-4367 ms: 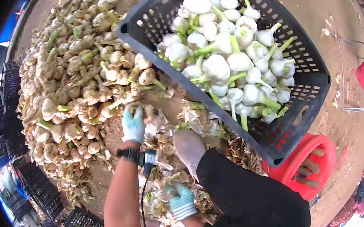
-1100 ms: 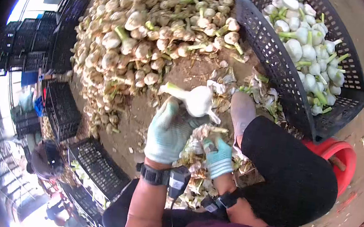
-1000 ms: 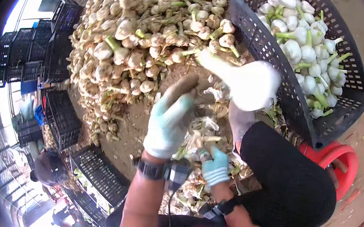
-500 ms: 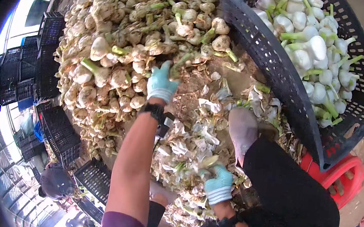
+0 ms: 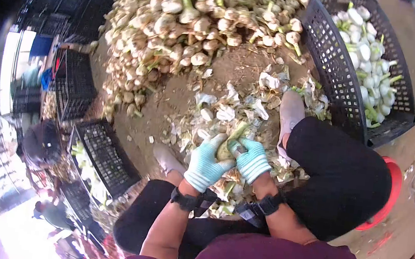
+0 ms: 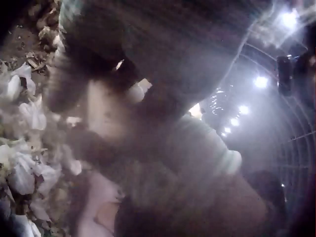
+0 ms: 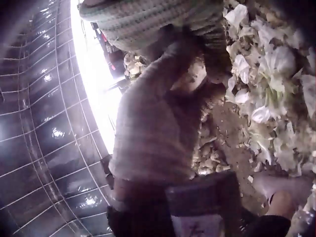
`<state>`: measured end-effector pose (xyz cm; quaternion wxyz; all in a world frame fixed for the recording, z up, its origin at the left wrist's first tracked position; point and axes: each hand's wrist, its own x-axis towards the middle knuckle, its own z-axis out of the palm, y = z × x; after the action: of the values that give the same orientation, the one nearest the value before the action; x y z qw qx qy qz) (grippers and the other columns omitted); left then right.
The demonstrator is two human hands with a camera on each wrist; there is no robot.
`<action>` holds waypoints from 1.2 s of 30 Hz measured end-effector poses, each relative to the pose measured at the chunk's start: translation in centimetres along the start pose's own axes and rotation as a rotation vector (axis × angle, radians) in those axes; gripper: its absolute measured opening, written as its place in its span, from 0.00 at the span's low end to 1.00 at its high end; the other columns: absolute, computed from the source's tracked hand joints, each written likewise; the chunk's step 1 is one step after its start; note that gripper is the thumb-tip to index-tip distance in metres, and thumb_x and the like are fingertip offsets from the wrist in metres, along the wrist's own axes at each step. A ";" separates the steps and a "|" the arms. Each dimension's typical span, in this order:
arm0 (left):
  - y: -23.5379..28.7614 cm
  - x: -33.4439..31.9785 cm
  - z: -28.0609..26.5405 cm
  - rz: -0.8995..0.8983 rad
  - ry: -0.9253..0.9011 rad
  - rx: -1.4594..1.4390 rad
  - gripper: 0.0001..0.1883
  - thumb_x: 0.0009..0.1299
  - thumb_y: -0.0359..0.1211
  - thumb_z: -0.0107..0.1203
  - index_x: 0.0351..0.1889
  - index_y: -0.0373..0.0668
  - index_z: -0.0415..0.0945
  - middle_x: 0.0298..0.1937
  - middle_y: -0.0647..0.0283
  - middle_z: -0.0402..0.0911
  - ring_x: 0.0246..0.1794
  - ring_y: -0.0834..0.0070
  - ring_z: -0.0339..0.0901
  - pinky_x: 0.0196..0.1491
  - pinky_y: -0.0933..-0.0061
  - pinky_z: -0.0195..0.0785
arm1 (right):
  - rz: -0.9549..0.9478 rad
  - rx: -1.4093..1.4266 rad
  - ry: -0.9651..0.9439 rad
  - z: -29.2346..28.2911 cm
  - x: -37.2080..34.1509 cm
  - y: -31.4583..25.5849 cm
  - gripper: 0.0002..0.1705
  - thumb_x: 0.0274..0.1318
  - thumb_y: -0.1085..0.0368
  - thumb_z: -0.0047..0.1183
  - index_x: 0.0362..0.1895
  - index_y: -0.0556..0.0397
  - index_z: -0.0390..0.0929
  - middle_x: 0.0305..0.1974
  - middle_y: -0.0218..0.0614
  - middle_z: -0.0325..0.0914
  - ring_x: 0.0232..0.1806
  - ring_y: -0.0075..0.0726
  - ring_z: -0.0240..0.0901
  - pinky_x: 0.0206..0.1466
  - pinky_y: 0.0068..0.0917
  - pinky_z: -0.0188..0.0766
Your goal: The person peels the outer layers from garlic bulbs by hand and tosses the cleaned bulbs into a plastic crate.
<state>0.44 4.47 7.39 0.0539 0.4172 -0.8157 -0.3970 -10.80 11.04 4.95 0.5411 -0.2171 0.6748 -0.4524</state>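
Note:
In the head view, both gloved hands meet around a garlic bulb (image 5: 224, 152) over the littered ground. My left hand (image 5: 205, 164) grips the bulb from the left, and its green stalk points up and to the right. My right hand (image 5: 252, 161) pinches it from the right side, its thumb dark with dirt. Shadow darkens both wrist views. There the bulb (image 6: 103, 108) shows as a pale patch among the fingers, and the same bulb (image 7: 191, 78) appears between the two gloves in the right wrist view.
A large heap of unpeeled garlic (image 5: 178, 29) lies ahead. At the right, a black crate (image 5: 326, 51) holds clean white bulbs (image 5: 370, 71). Peeled skins (image 5: 225, 112) litter the ground between the feet. A red tub (image 5: 389, 196) stands beside the right knee; another crate (image 5: 107, 154) is at the left.
A clean white bulb flew from my left hand toward the crate. That hand then reached to the heap and came back with an unpeeled bulb, which both hands now hold.

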 end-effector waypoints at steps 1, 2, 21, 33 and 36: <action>-0.1 -1.0 -0.5 -0.073 -0.004 -0.090 0.31 0.40 0.35 0.63 0.44 0.35 0.68 0.41 0.50 0.72 0.41 0.60 0.71 0.45 0.71 0.64 | -0.146 -0.098 0.013 0.4 -0.3 0.6 0.13 0.46 0.61 0.48 0.24 0.60 0.73 0.23 0.51 0.70 0.24 0.51 0.65 0.30 0.36 0.61; 0.0 -1.9 -0.9 -0.106 0.006 -0.142 0.31 0.39 0.35 0.63 0.44 0.35 0.68 0.41 0.50 0.73 0.42 0.63 0.72 0.45 0.72 0.63 | -0.160 -0.125 -0.003 0.8 -0.7 1.0 0.13 0.46 0.61 0.48 0.24 0.60 0.73 0.23 0.51 0.70 0.24 0.51 0.65 0.30 0.36 0.61; -1.4 -11.7 -0.4 -0.050 0.335 -1.205 0.41 0.48 0.31 0.62 0.57 0.40 0.48 0.49 0.57 0.63 0.49 0.68 0.63 0.48 0.73 0.63 | -0.690 -0.520 0.117 5.7 -5.7 -1.2 0.07 0.38 0.69 0.48 0.20 0.63 0.69 0.18 0.49 0.67 0.21 0.52 0.63 0.26 0.34 0.61; -6.5 -10.3 -2.0 -0.209 -0.183 -2.092 0.24 0.64 0.51 0.36 0.43 0.41 0.68 0.34 0.60 0.75 0.27 0.73 0.74 0.25 0.75 0.69 | -0.570 -0.264 -0.153 5.3 -7.4 -1.7 0.09 0.44 0.68 0.50 0.29 0.62 0.74 0.23 0.40 0.74 0.24 0.30 0.68 0.28 0.26 0.63; -4.5 -10.3 -3.1 -0.628 0.102 -2.079 0.27 0.64 0.54 0.31 0.45 0.42 0.66 0.33 0.59 0.76 0.24 0.72 0.75 0.17 0.71 0.70 | -0.140 0.279 -0.314 5.4 -7.9 -1.5 0.08 0.45 0.69 0.48 0.30 0.60 0.74 0.25 0.39 0.74 0.26 0.30 0.69 0.31 0.22 0.65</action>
<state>11.27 8.57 8.92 0.3107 0.3735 0.0659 -0.8715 -3.51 14.44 10.39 0.6316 -0.2545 0.4964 -0.5384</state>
